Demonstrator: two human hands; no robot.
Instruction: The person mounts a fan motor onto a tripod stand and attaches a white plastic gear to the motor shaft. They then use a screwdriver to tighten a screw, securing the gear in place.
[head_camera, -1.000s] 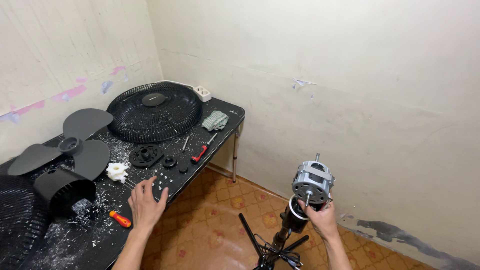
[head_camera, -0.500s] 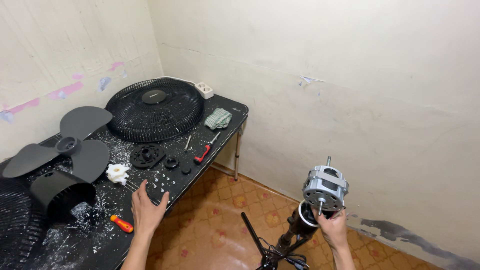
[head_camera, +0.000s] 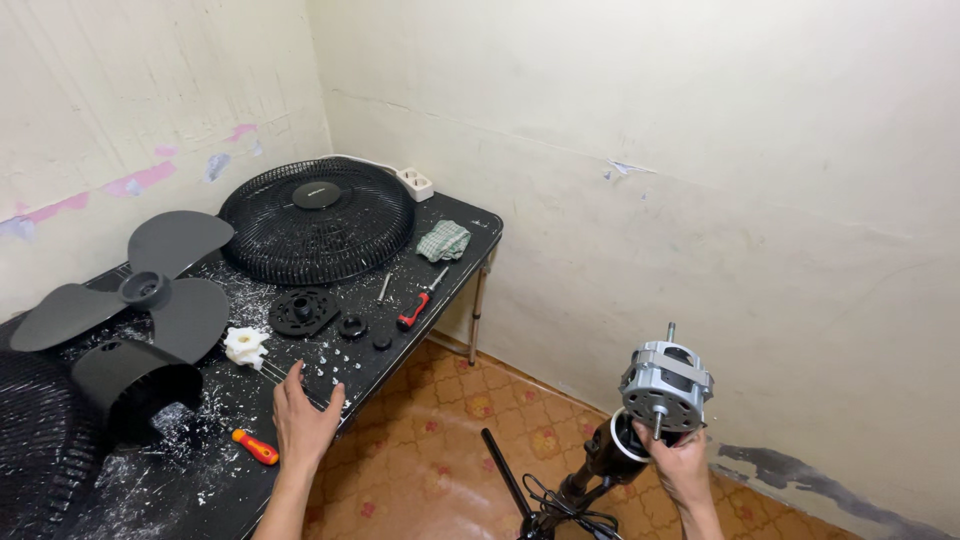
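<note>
Right hand (head_camera: 682, 468) grips fan motor (head_camera: 664, 383) atop the stand (head_camera: 590, 478), well right of bench (head_camera: 455, 262). Left hand (head_camera: 303, 417) spread flat at bench edge, beside orange screwdriver (head_camera: 256, 447). Keep motor steady, shaft upright.

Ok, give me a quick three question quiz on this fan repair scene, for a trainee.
1. True or false: the right hand holds the grey fan motor over the floor, away from the black table.
2. What lies closest to the left hand? A) the orange-handled screwdriver B) the green checked cloth C) the white power strip
3. Fill in: the round black fan grille lies at the table's far end, near the room's ____.

Key: 1 true. 2 A. 3 corner.
</note>
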